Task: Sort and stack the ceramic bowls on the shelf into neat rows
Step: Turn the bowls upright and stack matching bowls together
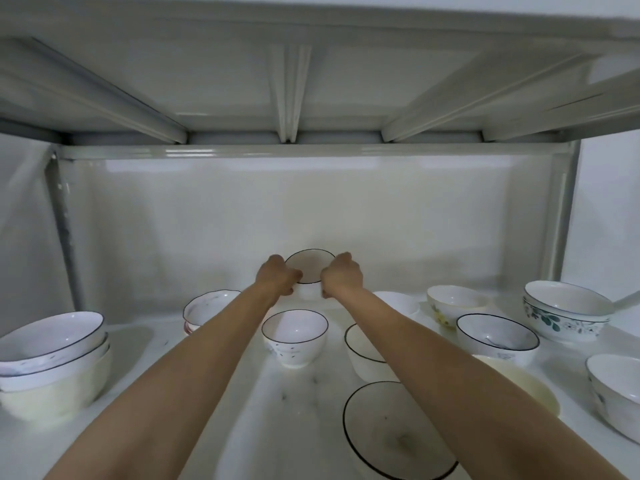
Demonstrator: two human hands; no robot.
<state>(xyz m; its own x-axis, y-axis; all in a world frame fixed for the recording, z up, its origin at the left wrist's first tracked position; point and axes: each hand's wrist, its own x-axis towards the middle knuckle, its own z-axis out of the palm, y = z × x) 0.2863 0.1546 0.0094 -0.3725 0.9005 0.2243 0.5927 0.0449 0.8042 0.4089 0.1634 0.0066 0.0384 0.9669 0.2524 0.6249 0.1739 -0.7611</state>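
A small white bowl with a black rim (310, 268) stands near the back wall of the white shelf (294, 403). My left hand (277, 276) grips its left side and my right hand (341, 276) grips its right side. Just in front of it stands another small black-rimmed bowl (295, 337). A third black-rimmed bowl (362, 355) sits to the right, partly hidden by my right forearm. A wide black-rimmed bowl (398, 434) lies at the front.
A stack of wide bowls (52, 362) sits at the left edge, a pink-marked stack (204, 311) behind it. At the right stand a flowered bowl (450, 304), a black-rimmed bowl (497, 337), a leaf-patterned stack (568, 315), a yellowish bowl (530, 386) and one more bowl (616, 393). The upper shelf hangs low overhead.
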